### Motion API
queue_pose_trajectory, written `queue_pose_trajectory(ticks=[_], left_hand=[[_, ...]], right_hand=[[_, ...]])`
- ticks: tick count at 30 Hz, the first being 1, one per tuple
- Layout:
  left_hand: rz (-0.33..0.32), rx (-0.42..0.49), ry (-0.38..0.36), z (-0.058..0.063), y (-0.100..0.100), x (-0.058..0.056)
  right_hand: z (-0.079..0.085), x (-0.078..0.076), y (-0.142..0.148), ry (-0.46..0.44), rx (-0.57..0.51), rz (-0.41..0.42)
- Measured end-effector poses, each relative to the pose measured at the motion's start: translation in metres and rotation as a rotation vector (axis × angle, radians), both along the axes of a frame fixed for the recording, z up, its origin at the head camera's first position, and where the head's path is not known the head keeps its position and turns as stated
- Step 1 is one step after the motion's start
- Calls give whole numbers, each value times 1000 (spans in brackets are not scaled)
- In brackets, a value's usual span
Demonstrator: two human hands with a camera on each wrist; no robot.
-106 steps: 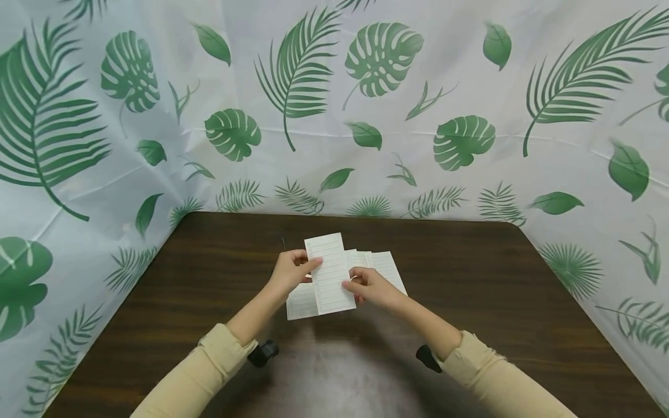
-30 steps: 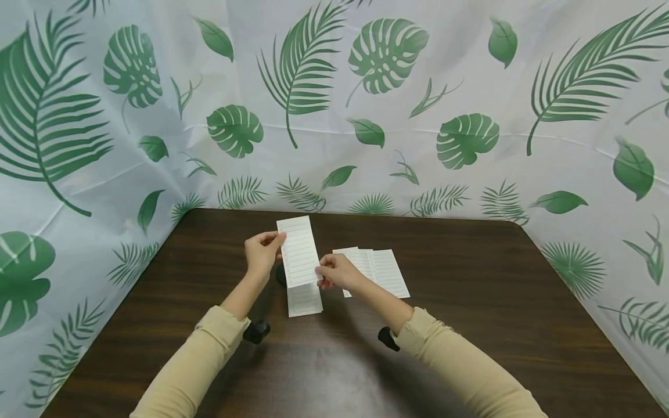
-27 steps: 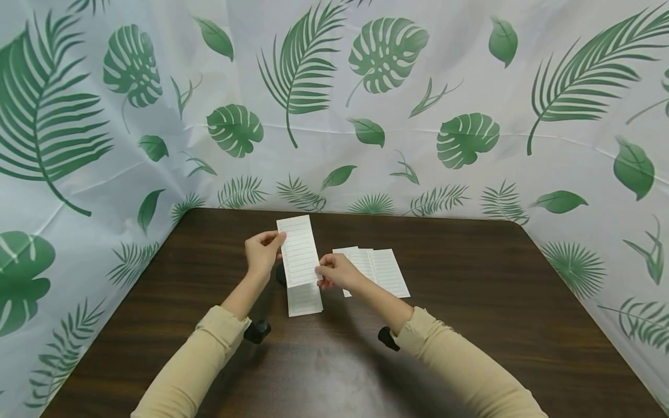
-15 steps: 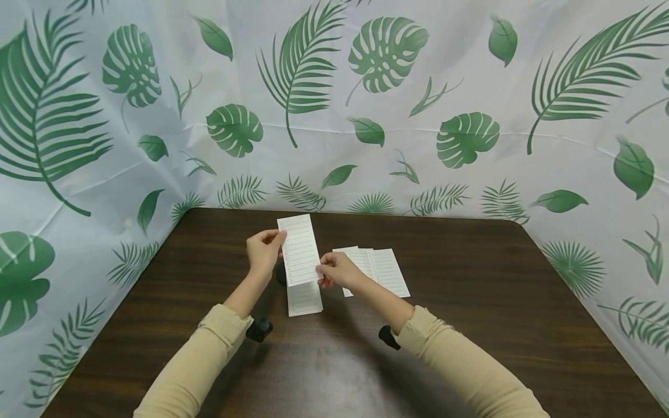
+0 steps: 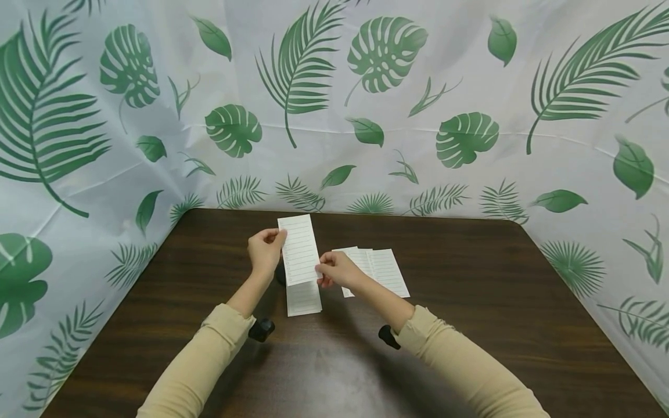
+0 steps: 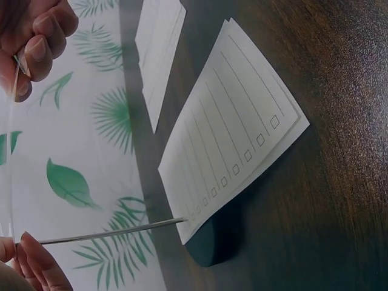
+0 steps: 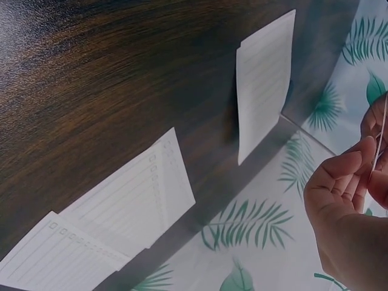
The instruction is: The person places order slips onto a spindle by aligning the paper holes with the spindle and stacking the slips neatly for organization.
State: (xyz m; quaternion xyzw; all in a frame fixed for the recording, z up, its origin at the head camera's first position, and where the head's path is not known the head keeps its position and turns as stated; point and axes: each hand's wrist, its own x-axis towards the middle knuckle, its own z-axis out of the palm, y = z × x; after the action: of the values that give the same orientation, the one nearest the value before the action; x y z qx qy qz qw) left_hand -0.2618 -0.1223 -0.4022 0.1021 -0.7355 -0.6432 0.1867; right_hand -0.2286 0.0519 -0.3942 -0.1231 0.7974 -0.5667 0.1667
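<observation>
My left hand (image 5: 265,251) pinches the upper left edge of a white lined checklist sheet (image 5: 300,249). At the sheet's lower right edge, my right hand (image 5: 337,270) pinches it between thumb and fingers. Below it, several similar sheets (image 6: 233,139) sit tilted over a black round base (image 6: 209,245). A thin metal spike (image 6: 115,233) runs from these sheets up to the held one, near the left fingertips. Seen edge-on in the left wrist view, the held sheet stays apart from the lower ones. Whether the spike's tip pierces it, I cannot tell.
More lined sheets (image 5: 389,273) lie overlapping on the dark wooden table (image 5: 470,302), to the right and partly behind the right hand. A white curtain with green leaves (image 5: 324,162) stands along the table's back edge. Black wrist devices (image 5: 261,330) hang under both forearms.
Since the oldest frame, both hands have carried the sheet left and away, off the loose sheets to above the spiked ones. Over the last second they have barely moved.
</observation>
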Motion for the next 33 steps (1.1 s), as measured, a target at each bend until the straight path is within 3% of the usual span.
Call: queue_pose_trajectory(ticks=[4,10,13,24,30,33], left_hand=[[31,-34,4,0,0,0],[-50,131,-37,2,-1,-2],[-84,160,-59,3,-3,-3],[-111,176,-120,0,-3,-6],[-47,188,-103,-6,-15,-8],[-62,156,-111,-8,-17,-8]], right_hand=[[0,0,-1,-13,3,-6],[-2,0,-1,-29,9,-15],[-4,0,-1,-41,10,-13],[-19,-6,6,-142,24,15],[-29,-3,8,-213,5,31],[-30,-3,5,-234,-27,31]])
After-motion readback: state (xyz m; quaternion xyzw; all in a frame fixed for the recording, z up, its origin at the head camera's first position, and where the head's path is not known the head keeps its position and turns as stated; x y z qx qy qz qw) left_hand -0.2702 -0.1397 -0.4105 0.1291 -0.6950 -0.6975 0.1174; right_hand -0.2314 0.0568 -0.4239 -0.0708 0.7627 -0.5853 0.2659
